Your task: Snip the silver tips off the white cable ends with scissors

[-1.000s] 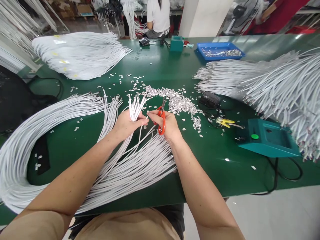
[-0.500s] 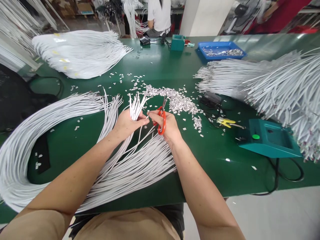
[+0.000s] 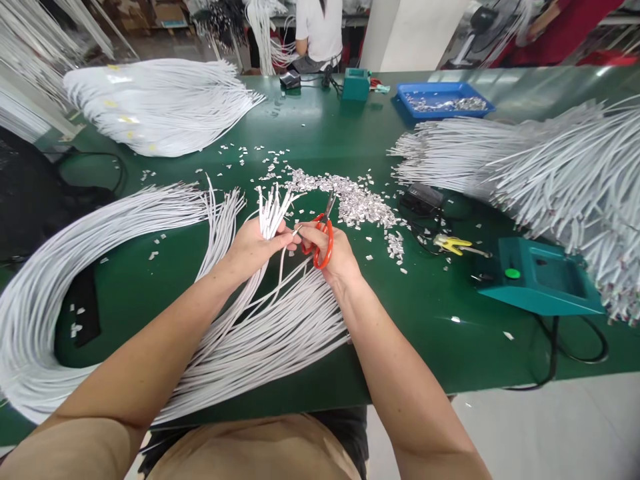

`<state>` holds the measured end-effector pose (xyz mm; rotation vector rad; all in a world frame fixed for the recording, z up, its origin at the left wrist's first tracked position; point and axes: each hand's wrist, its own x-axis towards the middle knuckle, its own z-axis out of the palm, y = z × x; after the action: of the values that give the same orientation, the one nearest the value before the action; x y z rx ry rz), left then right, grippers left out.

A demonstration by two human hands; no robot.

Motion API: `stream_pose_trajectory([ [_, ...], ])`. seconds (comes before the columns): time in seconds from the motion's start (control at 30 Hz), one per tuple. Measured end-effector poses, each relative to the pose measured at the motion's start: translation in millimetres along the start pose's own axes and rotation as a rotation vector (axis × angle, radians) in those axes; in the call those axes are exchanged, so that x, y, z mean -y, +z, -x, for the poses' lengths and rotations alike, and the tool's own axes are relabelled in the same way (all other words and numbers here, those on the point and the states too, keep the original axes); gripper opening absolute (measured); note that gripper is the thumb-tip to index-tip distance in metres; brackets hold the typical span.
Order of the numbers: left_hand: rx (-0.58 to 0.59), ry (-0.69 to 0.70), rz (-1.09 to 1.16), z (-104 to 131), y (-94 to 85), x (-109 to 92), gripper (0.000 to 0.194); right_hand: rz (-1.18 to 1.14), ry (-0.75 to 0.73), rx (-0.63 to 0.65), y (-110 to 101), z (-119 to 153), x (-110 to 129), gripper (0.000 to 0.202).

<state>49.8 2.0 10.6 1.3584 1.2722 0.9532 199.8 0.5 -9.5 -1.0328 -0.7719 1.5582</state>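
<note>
My left hand (image 3: 260,245) is closed around a small bunch of white cables (image 3: 273,212), their ends standing up above the fist. Between its thumb and finger sits the end of one single cable. My right hand (image 3: 334,252) has red-handled scissors (image 3: 324,243) hooked in its fingers, blades pointing away from me. Its thumb and fingertip pinch at that same cable end, close against my left fingers. Below both hands lies a long looped bundle of white cables (image 3: 270,333), curving round to the left.
Small silvery scraps (image 3: 357,200) are heaped beyond my hands. A blue tray (image 3: 445,100) holds more. To the right are a teal machine (image 3: 545,277), yellow-handled pliers (image 3: 453,245) and cable bundles (image 3: 565,160); another bundle (image 3: 160,107) lies back left. Co-workers (image 3: 320,30) sit beyond.
My right hand and the scissors have shifted slightly left, closer to my left hand. The left thumb has moved up a little at the cable end.
</note>
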Motion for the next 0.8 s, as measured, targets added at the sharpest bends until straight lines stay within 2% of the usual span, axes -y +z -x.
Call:
stream_pose_trajectory([
  [0.07, -0.058, 0.068, -0.105, 0, 0.2, -1, 0.015, 0.005, -0.015, -0.056, 2, 0, -3, 0.014],
  [0.13, -0.046, 0.090, -0.116, 0, -0.2, 0, 0.014, 0.009, -0.021, -0.078, 5, 0, -5, 0.015],
  [0.33, 0.023, -0.014, 0.112, -3, -4.7, 4, 0.023, -0.011, -0.074, -0.114, 13, 5, -3, 0.020],
  [0.5, 0.195, -0.088, 0.123, -1, -4.3, 1, 0.027, 0.037, -0.083, 0.019, 9, 6, 1, 0.026],
  [0.57, 0.158, -0.072, 0.109, 0, -3.1, 0, 0.028, 0.087, -0.094, -0.004, 5, 4, 2, 0.025],
  [0.7, 0.015, -0.033, 0.040, 1, -3.3, -1, 0.032, 0.206, -0.183, -0.171, -2, -2, 1, 0.019],
  [0.8, -0.026, -0.017, 0.004, 0, -4.2, -1, 0.030, 0.254, -0.228, -0.220, -3, -4, -1, 0.020],
])
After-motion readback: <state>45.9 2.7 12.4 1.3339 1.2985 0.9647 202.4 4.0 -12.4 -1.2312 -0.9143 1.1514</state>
